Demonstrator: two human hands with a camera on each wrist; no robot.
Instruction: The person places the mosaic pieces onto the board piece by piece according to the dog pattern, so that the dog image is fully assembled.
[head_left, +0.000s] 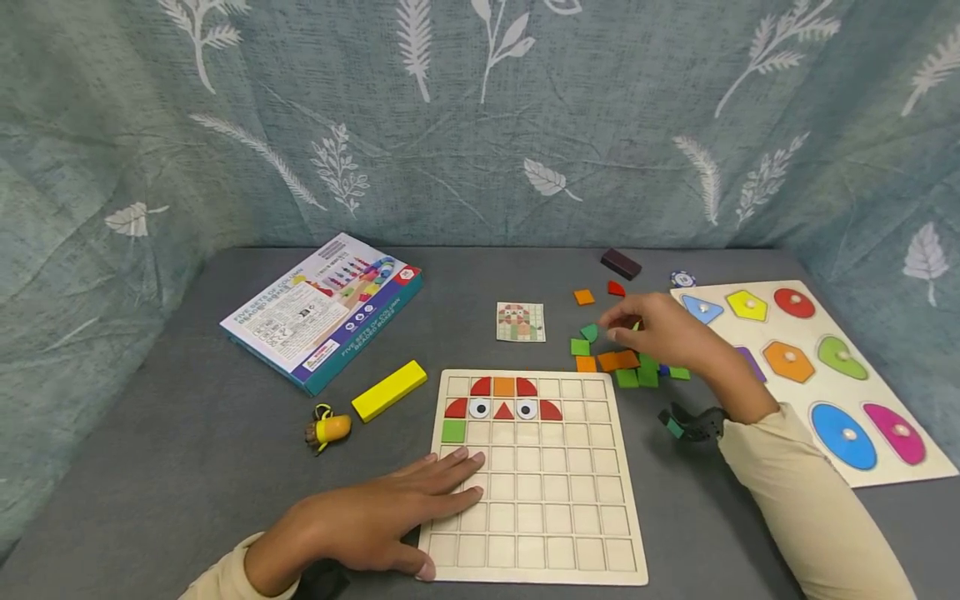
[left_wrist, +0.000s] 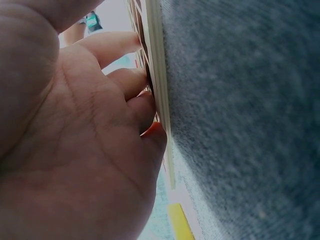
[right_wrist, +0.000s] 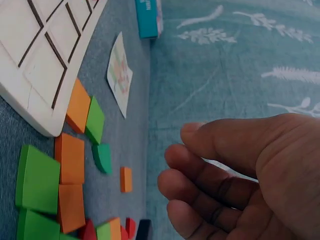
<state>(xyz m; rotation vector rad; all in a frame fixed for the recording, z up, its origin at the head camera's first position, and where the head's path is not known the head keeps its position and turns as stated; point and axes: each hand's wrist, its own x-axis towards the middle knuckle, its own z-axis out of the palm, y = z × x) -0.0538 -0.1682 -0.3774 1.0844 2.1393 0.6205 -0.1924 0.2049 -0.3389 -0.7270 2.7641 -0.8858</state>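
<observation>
A wooden grid board [head_left: 542,517] lies flat, with red quarter-round tiles, an orange square, a red triangle, two eye tiles and a green square [head_left: 453,431] set in its upper rows. My left hand [head_left: 375,512] rests on the board's left side, fingers spread and fairly straight. In the left wrist view its fingertips meet the board's edge [left_wrist: 159,70]. Over the loose tiles at the right hovers my right hand [head_left: 663,333], fingers loosely bent. The right wrist view shows nothing between its thumb and fingers; below lie green tiles [right_wrist: 37,177], orange tiles [right_wrist: 70,157] and a teal tile [right_wrist: 102,158].
Behind the board lies a small pattern card [head_left: 520,322]. Leftward are a yellow block [head_left: 389,391], a small orange-yellow toy [head_left: 330,427] and a box [head_left: 322,308]. A shape puzzle [head_left: 817,400] lies right, a dark block [head_left: 621,264] and a poker chip [head_left: 682,279] farther back.
</observation>
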